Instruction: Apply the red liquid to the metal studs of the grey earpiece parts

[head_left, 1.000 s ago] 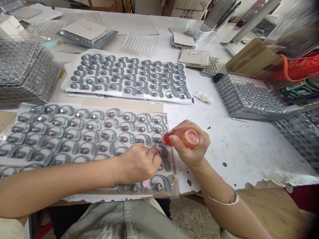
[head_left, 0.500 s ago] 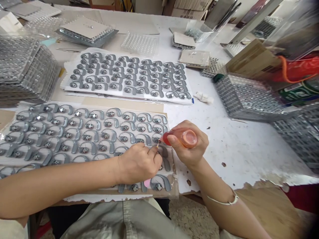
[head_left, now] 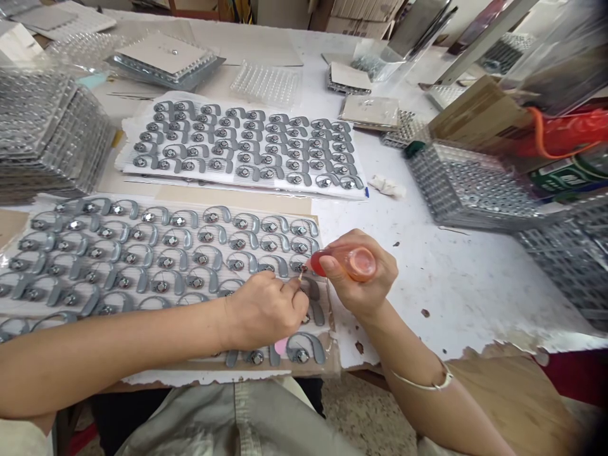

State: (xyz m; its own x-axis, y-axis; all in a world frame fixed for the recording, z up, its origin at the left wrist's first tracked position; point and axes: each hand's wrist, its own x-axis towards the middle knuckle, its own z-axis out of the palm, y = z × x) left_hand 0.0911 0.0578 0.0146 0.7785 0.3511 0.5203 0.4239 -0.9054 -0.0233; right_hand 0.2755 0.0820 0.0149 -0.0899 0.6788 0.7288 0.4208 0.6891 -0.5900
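Observation:
My left hand point(head_left: 268, 307) is closed around a thin tool with a light, pointed tip point(head_left: 301, 276); a rounded pink piece point(head_left: 280, 346) shows below the hand, perhaps the tool's other end. My right hand point(head_left: 363, 285) grips a translucent red squeeze bottle point(head_left: 361, 263), tilted with its nozzle pointing left. Nozzle and tool tip come together over a grey hook-shaped piece point(head_left: 299, 265) with a shiny round part, at the right edge of a ribbed sheet point(head_left: 190, 215). Rows of similar pieces cover that sheet, some hidden beneath my left hand and forearm.
Behind lies a second white sheet point(head_left: 363, 183) bearing more hook-shaped pieces. Stacked clear trays stand at the left point(head_left: 52, 133) and right point(head_left: 468, 183). An empty clear tray point(head_left: 266, 82) and a crumpled tissue point(head_left: 387, 186) rest on the white-covered table point(head_left: 456, 278).

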